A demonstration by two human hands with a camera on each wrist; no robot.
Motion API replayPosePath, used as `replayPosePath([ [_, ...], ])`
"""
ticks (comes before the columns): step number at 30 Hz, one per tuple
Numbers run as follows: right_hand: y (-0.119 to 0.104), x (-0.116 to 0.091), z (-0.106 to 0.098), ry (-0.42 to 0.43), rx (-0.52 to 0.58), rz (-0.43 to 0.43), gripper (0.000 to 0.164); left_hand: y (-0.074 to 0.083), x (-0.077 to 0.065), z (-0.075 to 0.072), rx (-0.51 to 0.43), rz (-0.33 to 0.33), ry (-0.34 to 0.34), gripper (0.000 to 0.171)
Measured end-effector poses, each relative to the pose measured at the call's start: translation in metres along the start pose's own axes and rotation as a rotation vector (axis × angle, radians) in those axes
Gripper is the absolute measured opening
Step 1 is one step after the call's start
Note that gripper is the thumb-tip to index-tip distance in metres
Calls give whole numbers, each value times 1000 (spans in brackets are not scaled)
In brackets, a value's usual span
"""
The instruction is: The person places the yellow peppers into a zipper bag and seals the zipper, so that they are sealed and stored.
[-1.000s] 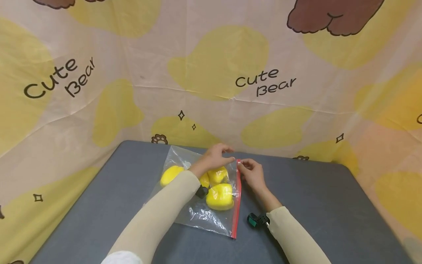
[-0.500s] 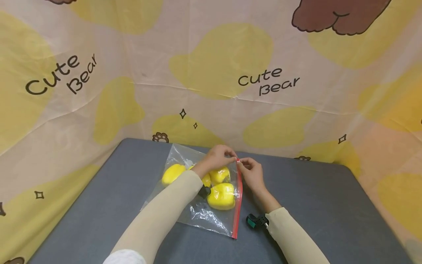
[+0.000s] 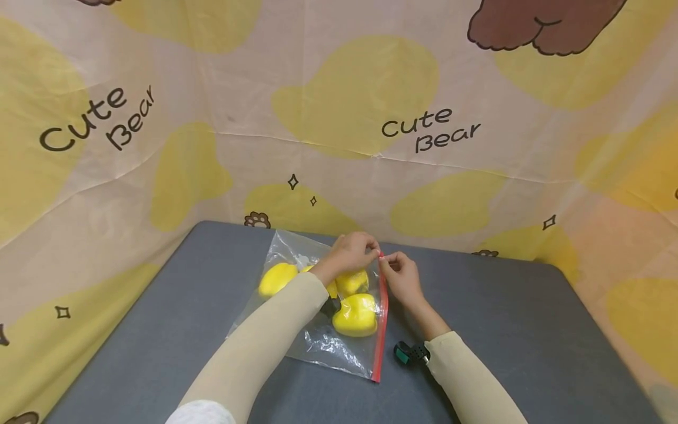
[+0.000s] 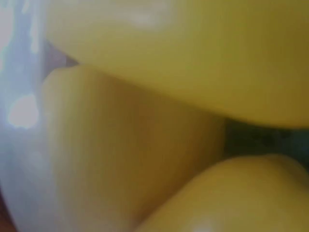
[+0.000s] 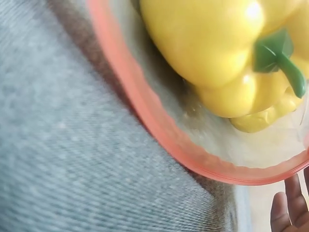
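Note:
A clear zip bag [image 3: 331, 359] with a red zip strip [image 3: 381, 335] lies on the table, strip to the right. Several yellow bell peppers [image 3: 356, 316] are inside; one shows a green stem [image 5: 275, 55] in the right wrist view. My left hand [image 3: 351, 254] reaches across the bag and pinches the strip's far end. Right beside it, my right hand [image 3: 405, 281] pinches the same end between thumb and index finger. Blurred yellow peppers [image 4: 183, 53] fill the left wrist view. Part of the peppers is hidden beneath my left forearm.
The dark grey table [image 3: 508, 347] extends on both sides of the bag. A patterned cloth [image 3: 339, 106] hangs behind it and along the sides. A black wrist camera [image 3: 410, 353] sticks out from my right sleeve, over the table.
My left fingers have moved slightly right and closed onto the strip's far end, meeting the right fingertips. The right hand has hardly moved. The bag stays in place.

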State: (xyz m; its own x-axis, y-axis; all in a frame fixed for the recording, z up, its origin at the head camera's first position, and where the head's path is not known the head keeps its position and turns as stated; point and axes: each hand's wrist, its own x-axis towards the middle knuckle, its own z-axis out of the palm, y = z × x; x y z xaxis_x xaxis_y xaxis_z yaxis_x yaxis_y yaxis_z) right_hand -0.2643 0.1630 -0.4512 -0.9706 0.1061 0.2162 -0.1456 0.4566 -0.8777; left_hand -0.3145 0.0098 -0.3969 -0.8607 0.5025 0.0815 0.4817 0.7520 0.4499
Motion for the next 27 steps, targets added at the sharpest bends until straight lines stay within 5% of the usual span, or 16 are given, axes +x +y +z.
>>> replayPosePath([
  [17,-4,-11,-1,30,71,0,13,8,2,-12,48,43,-18,16],
  [27,-5,-29,-2,-13,50,91,12,10,5,-9,30,-4,29,17],
])
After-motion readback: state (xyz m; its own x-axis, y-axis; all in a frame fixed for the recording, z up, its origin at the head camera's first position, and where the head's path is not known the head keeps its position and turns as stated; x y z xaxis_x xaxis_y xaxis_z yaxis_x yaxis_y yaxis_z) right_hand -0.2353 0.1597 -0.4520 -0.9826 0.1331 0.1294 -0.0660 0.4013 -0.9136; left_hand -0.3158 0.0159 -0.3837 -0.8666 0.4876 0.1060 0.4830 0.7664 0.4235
